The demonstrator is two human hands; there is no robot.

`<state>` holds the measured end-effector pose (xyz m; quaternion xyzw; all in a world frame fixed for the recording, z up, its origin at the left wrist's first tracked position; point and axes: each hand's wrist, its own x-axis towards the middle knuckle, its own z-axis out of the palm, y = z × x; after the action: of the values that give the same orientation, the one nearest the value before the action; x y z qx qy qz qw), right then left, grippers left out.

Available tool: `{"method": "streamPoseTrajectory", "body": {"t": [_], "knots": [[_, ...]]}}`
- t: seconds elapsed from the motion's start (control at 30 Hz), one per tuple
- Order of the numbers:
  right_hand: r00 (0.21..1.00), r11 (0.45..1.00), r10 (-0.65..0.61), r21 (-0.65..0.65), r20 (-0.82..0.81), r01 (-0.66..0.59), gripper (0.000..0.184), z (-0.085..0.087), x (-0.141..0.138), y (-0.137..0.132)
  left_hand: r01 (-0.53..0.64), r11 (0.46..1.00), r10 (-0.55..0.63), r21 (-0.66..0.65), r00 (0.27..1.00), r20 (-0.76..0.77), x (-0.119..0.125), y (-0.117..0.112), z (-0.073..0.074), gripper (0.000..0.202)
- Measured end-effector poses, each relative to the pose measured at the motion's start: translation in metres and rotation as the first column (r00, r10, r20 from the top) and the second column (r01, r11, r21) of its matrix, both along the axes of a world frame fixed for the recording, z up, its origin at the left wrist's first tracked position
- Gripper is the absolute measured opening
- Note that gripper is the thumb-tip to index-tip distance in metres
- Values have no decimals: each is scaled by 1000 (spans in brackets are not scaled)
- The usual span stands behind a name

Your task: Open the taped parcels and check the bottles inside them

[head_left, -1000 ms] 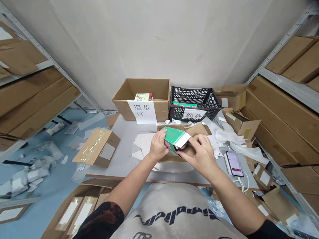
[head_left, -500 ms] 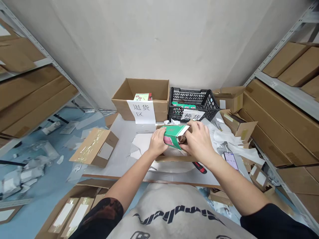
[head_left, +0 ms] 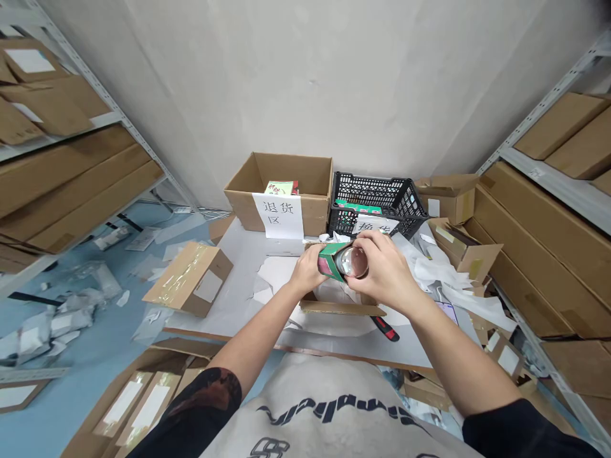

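My left hand [head_left: 308, 271] is closed around a small green box [head_left: 330, 259] with a pink panel, its open end facing right. Out of that end sticks a round glass jar [head_left: 354, 261] with brownish contents, still partly inside the box. The fingers of my right hand [head_left: 384, 270] wrap round the jar's exposed end. Both hands are above an open cardboard carton [head_left: 341, 308] lined with white paper. A red and black utility knife [head_left: 386, 328] lies by the carton's front right corner.
At the back of the table stand a labelled cardboard box [head_left: 310, 213] and a black plastic crate [head_left: 413, 207], both holding small boxes. A closed carton [head_left: 184, 277] sits at the left. Torn paper [head_left: 434, 273] and a phone [head_left: 447, 311] lie at the right. Shelves flank both sides.
The jar has come partway out of the green box, and my right hand has moved from the box's flap onto the jar. The view has shifted slightly.
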<state>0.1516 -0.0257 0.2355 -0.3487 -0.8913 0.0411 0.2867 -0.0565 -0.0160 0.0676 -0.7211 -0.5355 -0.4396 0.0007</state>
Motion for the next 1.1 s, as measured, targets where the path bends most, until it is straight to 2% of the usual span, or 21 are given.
{"method": "streamPoseTrajectory", "body": {"t": [0.1,0.17,0.27,0.33,0.4,0.53,0.63,0.8,0.93,1.0,1.1], "knots": [[993,1000,23,-17,-112,-25,44,22,15,-16,12,999,-11,32,1000,-17,-7,3,-3,69],[968,998,25,-51,-249,-39,45,40,32,-29,4,1000,-3,25,1000,-26,-12,4,-6,69],[848,988,39,-109,-529,-113,51,61,61,-44,-7,998,10,61,999,-45,-20,5,-9,70],[746,979,40,-124,-665,-164,53,65,75,-48,9,993,0,117,997,-79,-25,5,-8,69],[685,973,5,-156,-729,-173,52,59,81,-46,37,986,-19,163,993,-112,-27,5,-6,68],[597,944,-144,-291,-789,-158,49,31,72,-39,18,982,-4,189,997,-74,-30,5,1,68],[511,886,-201,-378,-836,-269,50,7,55,-35,-39,986,47,162,998,-47,-35,4,6,69],[547,718,-236,-523,-803,-459,51,-30,17,-35,-115,979,122,170,992,-31,-56,-5,15,74],[596,608,-248,-601,-764,-519,55,-49,-8,-36,-210,951,222,225,975,-31,-82,-20,17,71],[623,574,-233,-623,-747,-532,58,-53,-16,-37,-252,939,275,235,959,-71,-94,-28,11,66],[646,544,-180,-622,-742,-563,65,-54,-22,-37,-344,913,378,220,916,-136,-109,-40,-8,55]]}}
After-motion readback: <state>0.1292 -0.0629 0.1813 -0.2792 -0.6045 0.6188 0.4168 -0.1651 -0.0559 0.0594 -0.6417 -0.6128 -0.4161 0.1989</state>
